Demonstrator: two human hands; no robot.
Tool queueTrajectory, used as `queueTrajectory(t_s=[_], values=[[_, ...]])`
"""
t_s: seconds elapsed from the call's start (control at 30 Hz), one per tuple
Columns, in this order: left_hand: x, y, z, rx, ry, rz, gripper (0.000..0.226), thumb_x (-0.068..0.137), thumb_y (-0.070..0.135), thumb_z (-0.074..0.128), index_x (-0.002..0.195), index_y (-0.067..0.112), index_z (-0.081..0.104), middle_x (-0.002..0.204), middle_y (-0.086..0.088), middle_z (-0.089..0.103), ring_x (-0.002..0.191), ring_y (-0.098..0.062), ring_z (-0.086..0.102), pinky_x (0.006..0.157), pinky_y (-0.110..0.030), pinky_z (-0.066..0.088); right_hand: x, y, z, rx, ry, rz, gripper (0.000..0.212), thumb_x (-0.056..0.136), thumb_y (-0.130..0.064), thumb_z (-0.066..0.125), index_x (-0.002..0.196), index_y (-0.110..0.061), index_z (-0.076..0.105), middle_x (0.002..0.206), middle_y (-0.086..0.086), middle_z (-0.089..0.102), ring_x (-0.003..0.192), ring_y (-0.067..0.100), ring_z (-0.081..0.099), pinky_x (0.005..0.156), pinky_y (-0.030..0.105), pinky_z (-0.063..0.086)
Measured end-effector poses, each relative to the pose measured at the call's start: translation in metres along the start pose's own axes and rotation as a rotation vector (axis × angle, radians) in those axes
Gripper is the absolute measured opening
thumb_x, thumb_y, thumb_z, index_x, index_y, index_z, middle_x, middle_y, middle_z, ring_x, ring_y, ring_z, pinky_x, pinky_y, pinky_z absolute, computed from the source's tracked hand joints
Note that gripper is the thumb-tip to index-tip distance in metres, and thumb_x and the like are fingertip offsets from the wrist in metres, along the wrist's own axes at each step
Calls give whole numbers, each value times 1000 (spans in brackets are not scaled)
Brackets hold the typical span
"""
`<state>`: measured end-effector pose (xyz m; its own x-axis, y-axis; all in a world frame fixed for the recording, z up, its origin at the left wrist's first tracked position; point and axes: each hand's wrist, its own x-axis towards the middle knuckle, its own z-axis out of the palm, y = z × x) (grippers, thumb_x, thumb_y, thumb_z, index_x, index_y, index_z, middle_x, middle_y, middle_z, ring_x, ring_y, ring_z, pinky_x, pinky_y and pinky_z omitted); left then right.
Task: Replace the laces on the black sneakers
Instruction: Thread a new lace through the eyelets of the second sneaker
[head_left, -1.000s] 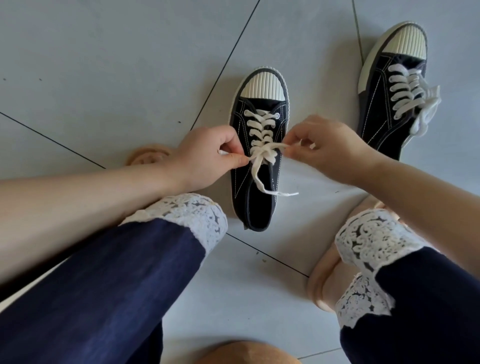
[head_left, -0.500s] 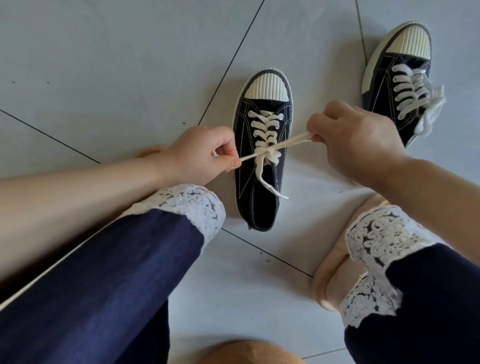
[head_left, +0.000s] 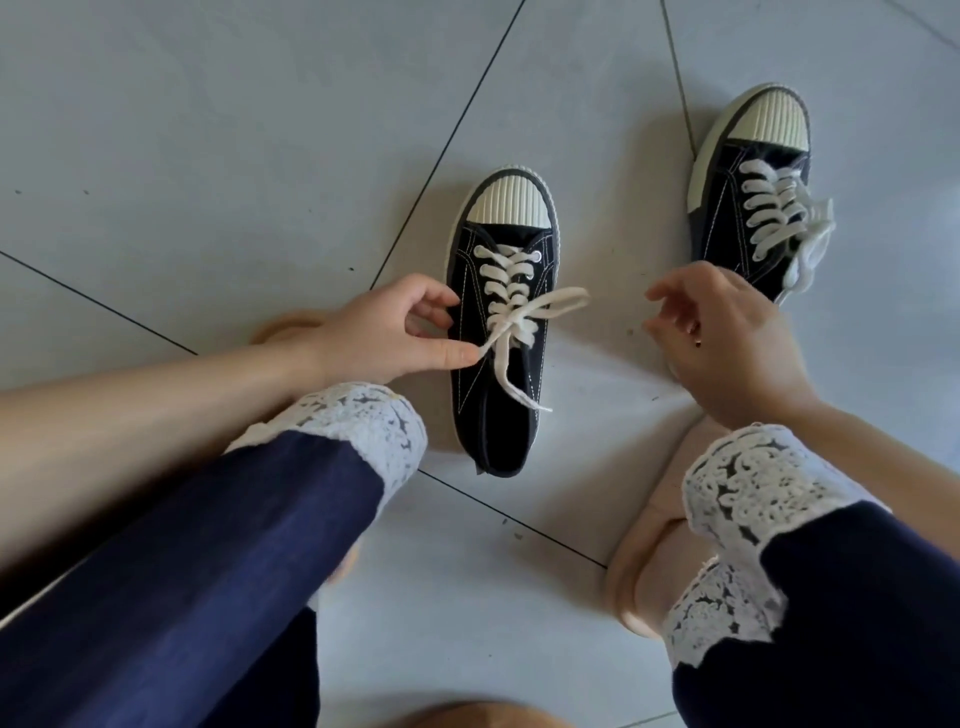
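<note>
Right hand (head_left: 727, 338) has released the lace (head_left: 550, 304), fingers loose; left hand (head_left: 384, 332) seemingly pinches it; sneaker (head_left: 493, 415) points toe away.

A pale grey tiled floor (head_left: 208, 156), crossed by dark grout lines, carries two black sneakers with toes pointing away: the middle sneaker (head_left: 483, 415) and the right sneaker (head_left: 727, 228), well apart. A pinkish slipper (head_left: 639, 571) rests nearer, lower right.
</note>
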<state>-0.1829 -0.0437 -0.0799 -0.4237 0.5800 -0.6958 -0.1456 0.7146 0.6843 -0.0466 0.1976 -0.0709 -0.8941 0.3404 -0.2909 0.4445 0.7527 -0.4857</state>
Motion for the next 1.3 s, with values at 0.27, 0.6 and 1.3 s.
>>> queueTrajectory(t_s=[0.27, 0.6, 1.3], values=[[4, 13, 32, 135, 220, 22, 72, 70, 40, 74, 132, 29, 39, 117, 0, 43, 106, -18, 51, 91, -29, 39, -14, 27, -10, -9, 154, 312, 37, 81, -24, 65, 113, -16, 49, 119, 9, 46, 106, 29, 49, 86, 35, 41], [16, 26, 51, -126, 314, -13, 74, 53, 37, 81, 118, 25, 48, 106, 0, 54, 97, -24, 58, 88, -45, 49, -17, 19, 1, 126, 154, 300, 46, 77, -8, 61, 120, -15, 45, 127, 8, 38, 96, 16, 44, 75, 29, 37], [38, 60, 63, -28, 379, 127, 46, 67, 24, 79, 106, 17, 54, 99, 3, 58, 83, -11, 54, 78, -25, 46, -37, 0, 16, 23, -64, 41, 39, 74, 2, 63, 110, -11, 53, 120, 4, 49, 105, 24, 51, 84, 25, 38]])
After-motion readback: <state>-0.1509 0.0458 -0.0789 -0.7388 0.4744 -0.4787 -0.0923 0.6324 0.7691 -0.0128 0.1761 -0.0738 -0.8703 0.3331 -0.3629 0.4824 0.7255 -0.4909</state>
